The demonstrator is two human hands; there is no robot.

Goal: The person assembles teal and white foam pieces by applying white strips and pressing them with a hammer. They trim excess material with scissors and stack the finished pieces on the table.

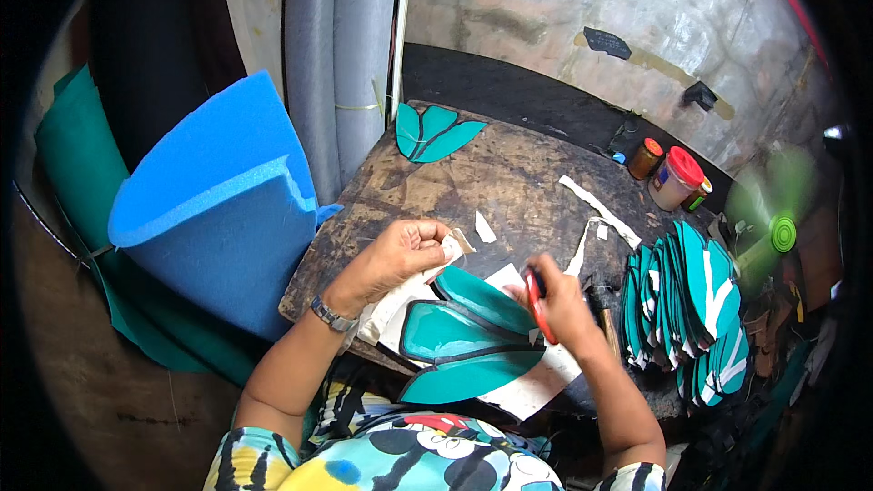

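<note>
**Teal shoe pieces under two busy hands**

From the head camera: the left hand sits at the far edge of the work, its fingers curled and pinching a small scrap of pale paper. The right hand is clenched around a red-handled tool, whose handle runs down out of the fist; I cannot tell what kind of tool it is. Between the two sets of fingers, just below them and toward the person, lies the teal shoe upper, a set of dark-edged leaf-shaped panels resting on white sheets on the dark wooden desk.

Beyond the right fingers, to their outer side, stands a fanned stack of teal-and-white cut pieces. Farther out past them are a red-lidded jar and a smaller brown jar, and strips of white paper lie scattered. Far ahead of the left fingers lies another teal cut piece. To the left of the left hand a thick blue foam sheet leans beside the desk.
</note>
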